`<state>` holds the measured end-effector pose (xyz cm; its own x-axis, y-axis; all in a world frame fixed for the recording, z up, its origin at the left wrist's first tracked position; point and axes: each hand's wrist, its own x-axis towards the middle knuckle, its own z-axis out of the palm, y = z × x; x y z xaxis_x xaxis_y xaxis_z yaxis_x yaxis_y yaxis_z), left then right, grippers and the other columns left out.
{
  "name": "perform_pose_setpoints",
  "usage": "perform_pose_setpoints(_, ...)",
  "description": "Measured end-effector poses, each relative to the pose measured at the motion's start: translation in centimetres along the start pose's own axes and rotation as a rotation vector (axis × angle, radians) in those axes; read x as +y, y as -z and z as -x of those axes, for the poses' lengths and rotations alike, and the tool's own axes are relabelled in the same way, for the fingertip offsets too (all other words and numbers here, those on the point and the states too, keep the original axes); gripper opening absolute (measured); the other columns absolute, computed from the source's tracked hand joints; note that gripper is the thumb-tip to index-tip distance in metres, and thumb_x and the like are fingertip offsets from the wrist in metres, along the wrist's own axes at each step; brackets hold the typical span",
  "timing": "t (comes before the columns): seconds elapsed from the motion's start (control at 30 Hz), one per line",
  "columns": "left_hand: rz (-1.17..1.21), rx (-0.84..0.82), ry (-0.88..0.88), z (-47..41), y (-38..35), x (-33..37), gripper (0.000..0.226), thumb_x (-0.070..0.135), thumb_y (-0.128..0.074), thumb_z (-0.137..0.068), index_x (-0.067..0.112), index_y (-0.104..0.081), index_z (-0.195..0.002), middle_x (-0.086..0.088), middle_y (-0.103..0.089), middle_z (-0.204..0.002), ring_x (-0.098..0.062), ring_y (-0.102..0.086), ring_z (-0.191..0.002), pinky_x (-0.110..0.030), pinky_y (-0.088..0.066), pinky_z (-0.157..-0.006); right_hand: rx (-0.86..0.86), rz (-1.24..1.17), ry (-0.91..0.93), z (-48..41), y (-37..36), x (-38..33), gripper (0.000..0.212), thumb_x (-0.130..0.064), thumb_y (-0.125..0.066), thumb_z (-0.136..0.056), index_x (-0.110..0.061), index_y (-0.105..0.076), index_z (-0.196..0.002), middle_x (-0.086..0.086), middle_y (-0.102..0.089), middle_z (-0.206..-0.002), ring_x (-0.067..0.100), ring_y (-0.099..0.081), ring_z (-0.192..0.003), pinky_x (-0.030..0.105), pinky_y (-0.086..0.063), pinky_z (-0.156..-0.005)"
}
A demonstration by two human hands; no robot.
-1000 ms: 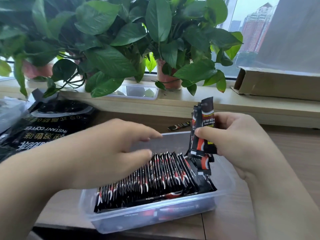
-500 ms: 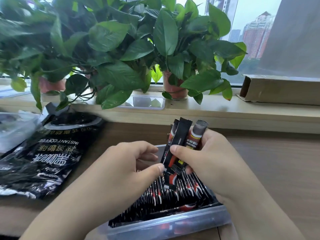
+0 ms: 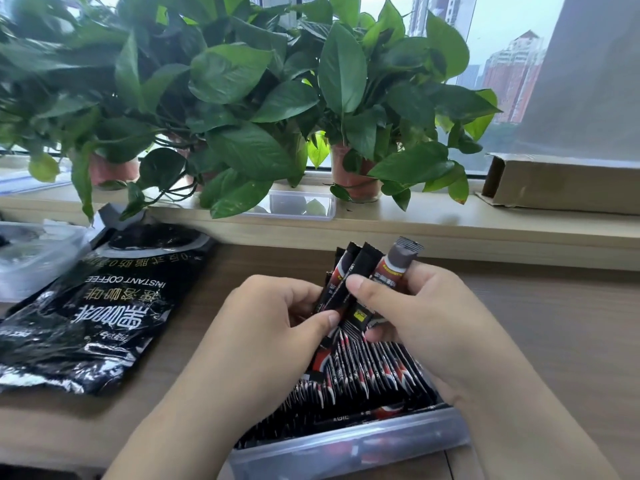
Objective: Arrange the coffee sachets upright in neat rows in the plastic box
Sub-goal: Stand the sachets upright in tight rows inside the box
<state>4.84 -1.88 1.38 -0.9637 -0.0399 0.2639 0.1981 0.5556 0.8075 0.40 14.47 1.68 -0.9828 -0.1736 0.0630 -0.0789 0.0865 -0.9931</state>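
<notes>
A long row of black-and-red coffee sachets already stands upright in the clear plastic box; just above the box, the right hand has its grip closed on a small bundle of sachets; the left hand pinches its lower end; the task looks well advanced, with that bundle left to slot in.

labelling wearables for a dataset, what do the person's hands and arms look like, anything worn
Left hand and right hand are bare: no gloves, rings or watch. Both forearms are bare too, no sleeve in frame. Visible nails are short and unpainted.
</notes>
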Motion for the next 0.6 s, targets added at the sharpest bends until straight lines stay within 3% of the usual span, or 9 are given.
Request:
perform_pose_setpoints(0.07, -0.025, -0.010, -0.006, 0.1, 0.0, 0.3, 0.021, 0.022, -0.068, -0.093, 0.035, -0.078, -0.080, 0.020, -0.073, -0.063, 0.005, -0.063, -0.050, -0.009, -0.043, -0.050, 0.048, 0.025, 0.011, 0.1, 0.0, 0.0, 0.006, -0.027, -0.074, -0.087, -0.023, -0.078, -0.086, 0.000, -0.078, -0.078, 0.016, -0.068, -0.061, 0.040, -0.058, -0.072)
perform_pose_setpoints(0.17, -0.103, -0.041, -0.032, 0.3, -0.2, 0.8, 0.023, 0.026, -0.060, -0.098, 0.042, -0.076, -0.093, 0.023, -0.064, -0.053, 0.004, -0.054, -0.044, -0.012, -0.037, -0.044, 0.079, 0.075, 0.042, 0.5, 0.0, -0.1, 0.005, -0.024, -0.073, -0.088, -0.019, -0.073, -0.086, -0.001, -0.077, -0.076, 0.009, -0.065, -0.052, 0.028, -0.055, -0.060)
perform_pose_setpoints(0.2, -0.166, -0.035, -0.056, 0.4, -0.2, 0.7, 0.023, 0.028, -0.058, -0.098, 0.045, -0.073, -0.099, 0.022, -0.064, -0.058, 0.004, -0.055, -0.052, -0.014, -0.036, -0.049, 0.081, 0.070, 0.055, 0.6, -0.2, -0.2, 0.003, -0.020, -0.074, -0.087, -0.021, -0.071, -0.088, -0.001, -0.077, -0.076, 0.009, -0.065, -0.051, 0.025, -0.053, -0.057)
perform_pose_setpoints(0.27, -0.258, -0.015, -0.104, 0.3, -0.5, 0.4, 0.028, 0.027, -0.055, -0.098, 0.050, -0.064, -0.111, 0.015, -0.063, -0.077, 0.003, -0.057, -0.074, -0.022, -0.044, -0.068, 0.078, 0.006, 0.073, 0.7, -0.5, -0.3, 0.021, -0.011, -0.078, -0.083, -0.024, -0.065, -0.091, 0.001, -0.077, -0.080, 0.009, -0.068, -0.055, 0.022, -0.054, -0.055)
perform_pose_setpoints(0.33, -0.199, -0.027, -0.102, 0.3, -0.8, 0.2, 0.039, 0.021, -0.054, -0.098, 0.054, -0.058, -0.119, 0.011, -0.061, -0.088, -0.004, -0.062, -0.086, -0.034, -0.052, -0.083, 0.089, -0.042, 0.088, 0.7, -0.5, -0.2, 0.037, -0.005, -0.082, -0.077, -0.021, -0.061, -0.104, 0.003, -0.077, -0.085, 0.011, -0.072, -0.064, 0.021, -0.055, -0.055)
perform_pose_setpoints(0.37, -0.145, -0.041, -0.092, 0.4, -0.9, 0.2, 0.042, 0.019, -0.053, -0.099, 0.056, -0.057, -0.119, 0.010, -0.062, -0.092, -0.008, -0.065, -0.087, -0.038, -0.055, -0.084, 0.092, -0.048, 0.092, 0.7, -0.5, -0.1, 0.049, -0.005, -0.084, -0.075, -0.020, -0.058, -0.113, 0.002, -0.078, -0.087, 0.011, -0.074, -0.067, 0.020, -0.055, -0.056)
perform_pose_setpoints(0.47, -0.052, -0.063, -0.061, 0.5, -1.0, 0.5, 0.038, 0.021, -0.047, -0.102, 0.056, -0.059, -0.111, 0.013, -0.072, -0.088, -0.006, -0.064, -0.070, -0.030, -0.057, -0.069, 0.094, -0.047, 0.091, 0.8, -0.4, -0.2, 0.068, -0.007, -0.088, -0.070, -0.026, -0.051, -0.124, 0.002, -0.075, -0.094, 0.012, -0.076, -0.073, 0.022, -0.058, -0.059)
perform_pose_setpoints(0.53, 0.042, -0.047, -0.031, 0.6, -1.0, 0.9, 0.034, 0.019, -0.044, -0.104, 0.045, -0.066, -0.105, 0.016, -0.071, -0.069, -0.004, -0.052, -0.049, -0.021, -0.044, -0.049, 0.077, -0.022, 0.113, 0.9, -0.4, -0.2, 0.059, -0.012, -0.089, -0.070, -0.024, -0.058, -0.118, 0.004, -0.072, -0.097, 0.014, -0.075, -0.075, 0.025, -0.059, -0.058)
perform_pose_setpoints(0.6, 0.098, -0.031, -0.008, 0.7, -1.0, 1.1, 0.036, 0.017, -0.042, -0.105, 0.038, -0.070, -0.097, 0.017, -0.069, -0.059, -0.004, -0.042, -0.044, -0.016, -0.034, -0.042, 0.111, 0.079, 0.159, 1.0, -0.4, 0.0, 0.049, -0.029, -0.090, -0.069, -0.031, -0.062, -0.109, 0.000, -0.072, -0.092, 0.018, -0.075, -0.076, 0.029, -0.061, -0.057)
